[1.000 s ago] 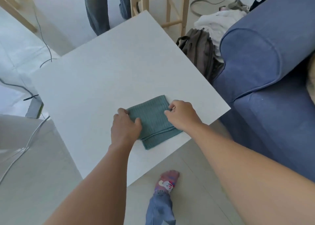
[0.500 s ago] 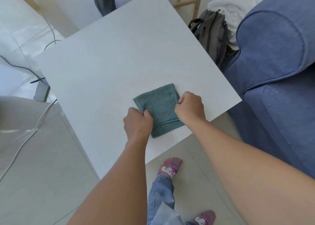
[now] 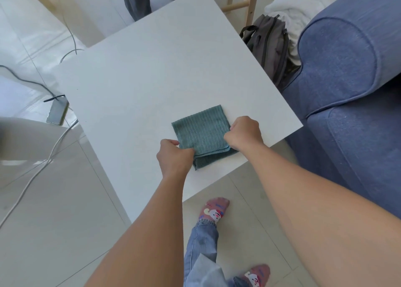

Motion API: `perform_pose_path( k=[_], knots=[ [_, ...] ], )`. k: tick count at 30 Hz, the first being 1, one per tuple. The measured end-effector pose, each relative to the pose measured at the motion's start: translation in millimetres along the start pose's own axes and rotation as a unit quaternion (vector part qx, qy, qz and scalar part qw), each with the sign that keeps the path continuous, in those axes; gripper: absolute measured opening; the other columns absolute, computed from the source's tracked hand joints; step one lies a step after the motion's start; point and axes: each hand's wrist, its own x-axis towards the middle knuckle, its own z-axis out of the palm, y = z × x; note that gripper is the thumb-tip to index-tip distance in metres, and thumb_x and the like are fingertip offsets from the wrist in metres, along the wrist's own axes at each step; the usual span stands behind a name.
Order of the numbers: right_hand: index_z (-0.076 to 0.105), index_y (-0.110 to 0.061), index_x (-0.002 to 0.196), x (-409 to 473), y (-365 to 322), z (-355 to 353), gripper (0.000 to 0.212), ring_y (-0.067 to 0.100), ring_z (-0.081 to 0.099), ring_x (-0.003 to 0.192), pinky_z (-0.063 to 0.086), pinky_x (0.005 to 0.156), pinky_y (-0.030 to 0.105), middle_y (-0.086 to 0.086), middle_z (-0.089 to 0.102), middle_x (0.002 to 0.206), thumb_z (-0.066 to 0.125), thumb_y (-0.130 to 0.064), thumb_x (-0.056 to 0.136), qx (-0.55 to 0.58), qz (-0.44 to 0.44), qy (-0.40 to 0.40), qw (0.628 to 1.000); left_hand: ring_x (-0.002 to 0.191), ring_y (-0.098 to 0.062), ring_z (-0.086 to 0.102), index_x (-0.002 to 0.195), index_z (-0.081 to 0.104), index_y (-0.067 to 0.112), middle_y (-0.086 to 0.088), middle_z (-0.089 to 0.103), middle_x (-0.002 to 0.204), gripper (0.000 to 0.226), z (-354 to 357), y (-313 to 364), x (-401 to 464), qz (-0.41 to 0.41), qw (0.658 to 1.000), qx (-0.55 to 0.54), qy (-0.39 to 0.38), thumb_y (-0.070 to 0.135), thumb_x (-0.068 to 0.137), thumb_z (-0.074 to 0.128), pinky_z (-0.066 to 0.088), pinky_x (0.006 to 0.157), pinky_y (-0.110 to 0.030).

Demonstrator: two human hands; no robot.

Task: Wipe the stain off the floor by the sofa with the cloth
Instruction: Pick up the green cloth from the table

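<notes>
1. Teal ribbed cloth, folded into a rough square, lies flat on the white table, close to the table's near right corner
2. The left hand is curled closed at the cloth's near left corner, fingers pinching the folded edge
3. The right hand is curled closed on the cloth's right edge, thumb and fingers gripping the fabric
4. Both bare forearms reach in from the near side, one on each side of the cloth
5. The blue sofa stands just right of the table, its rounded arm nearest the far right table edge
6. A grey backpack leans between the table and the sofa arm, with white fabric heaped behind it
7. The pale tiled floor shows to the left and near side; no stain can be made out on it
8. Two feet in patterned socks and jeans stand on the floor just near the table corner
9. A phone and cables lie on the floor to the left of the table
</notes>
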Motion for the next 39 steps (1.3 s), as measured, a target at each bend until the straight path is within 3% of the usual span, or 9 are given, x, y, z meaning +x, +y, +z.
perform_pose_path(
  k=[11, 16, 19, 24, 28, 31, 34, 36, 39],
  knots=[
    [0.054, -0.006, 0.085, -1, 26, 2, 0.013, 0.02, 0.046, 0.061, 0.033, 0.048, 0.027, 0.008, 0.055, 0.085, 0.056, 0.005, 0.079, -0.042, -0.044, 0.007, 0.998, 0.097, -0.028, 0.063, 0.123, 0.046, 0.013, -0.01, 0.06, 0.114, 0.051, 14, -25, -13, 0.03, 0.994, 0.101, -0.002, 0.024, 0.082, 0.073, 0.051, 0.075, -0.038],
    [0.058, -0.011, 0.116, 13, 27, 7, 0.022, 0.024, 0.055, 0.1, 0.042, 0.075, 0.032, 0.005, 0.051, 0.118, 0.058, -0.017, 0.094, 0.023, -0.092, 0.041, 0.995, 0.095, -0.021, 0.05, 0.129, 0.052, 0.012, -0.007, 0.047, 0.128, 0.042, 11, -14, 1, 0.102, 0.988, 0.101, 0.064, 0.032, 0.092, 0.058, 0.044, 0.085, -0.034],
    [0.064, -0.01, 0.11, 25, 9, 10, 0.018, 0.027, 0.055, 0.107, 0.045, 0.08, 0.033, 0.007, 0.049, 0.124, 0.064, -0.021, 0.096, 0.028, -0.096, 0.047, 0.994, 0.106, -0.025, 0.054, 0.121, 0.06, 0.012, -0.008, 0.046, 0.127, 0.035, 14, 2, 18, 0.1, 0.987, 0.111, 0.066, 0.031, 0.092, 0.061, 0.046, 0.089, -0.035],
    [0.059, -0.01, 0.089, 27, -5, 17, 0.008, 0.028, 0.057, 0.089, 0.051, 0.067, 0.037, 0.006, 0.051, 0.107, 0.052, -0.007, 0.089, 0.075, -0.083, 0.073, 0.991, 0.093, -0.03, 0.056, 0.101, 0.048, 0.015, -0.002, 0.059, 0.086, 0.012, 21, 12, 21, 0.148, 0.977, 0.146, 0.056, 0.025, 0.095, 0.049, 0.047, 0.089, -0.043],
    [0.039, -0.016, 0.09, 15, 12, 5, 0.009, 0.02, 0.045, 0.059, 0.033, 0.051, 0.033, 0.001, 0.049, 0.074, 0.038, -0.013, 0.099, 0.177, -0.13, 0.088, 0.971, 0.077, -0.023, 0.062, 0.112, 0.038, 0.02, 0.001, 0.061, 0.085, 0.012, 26, 19, 3, 0.209, 0.975, 0.072, 0.019, 0.025, 0.102, 0.044, 0.049, 0.059, -0.037],
    [0.039, -0.017, 0.104, 11, 41, -9, 0.003, 0.017, 0.05, 0.062, 0.033, 0.052, 0.035, 0.0, 0.052, 0.076, 0.041, -0.019, 0.103, 0.215, -0.145, 0.093, 0.961, 0.08, -0.022, 0.065, 0.119, 0.036, 0.026, 0.008, 0.061, 0.088, 0.021, 42, 26, -12, 0.251, 0.966, 0.057, 0.003, 0.025, 0.101, 0.047, 0.056, 0.064, -0.044],
    [0.04, -0.023, 0.121, 5, 93, -27, 0.025, 0.015, 0.05, 0.061, 0.04, 0.057, 0.029, -0.002, 0.05, 0.073, 0.051, -0.02, 0.099, 0.268, -0.127, 0.086, 0.951, 0.083, -0.023, 0.068, 0.123, 0.035, 0.034, 0.002, 0.064, 0.1, 0.031, 74, 32, -39, 0.288, 0.954, 0.069, -0.036, 0.023, 0.099, 0.051, 0.06, 0.067, -0.051],
    [0.045, -0.03, 0.128, -2, 126, -37, 0.038, 0.018, 0.051, 0.064, 0.04, 0.057, 0.014, 0.001, 0.056, 0.081, 0.058, -0.017, 0.095, 0.292, -0.132, 0.075, 0.944, 0.082, -0.02, 0.068, 0.125, 0.036, 0.04, 0.002, 0.063, 0.101, 0.038, 97, 34, -55, 0.32, 0.942, 0.081, -0.062, 0.019, 0.098, 0.053, 0.06, 0.065, -0.046],
    [0.063, -0.031, 0.117, -13, 196, -50, 0.031, 0.022, 0.064, 0.086, 0.04, 0.063, 0.003, 0.001, 0.071, 0.109, 0.063, -0.013, 0.092, 0.326, -0.12, 0.092, 0.933, 0.086, -0.019, 0.065, 0.117, 0.056, 0.035, 0.01, 0.064, 0.098, 0.032, 144, 26, -90, 0.382, 0.908, 0.135, -0.11, 0.011, 0.096, 0.052, 0.054, 0.07, -0.034]
  ],
)
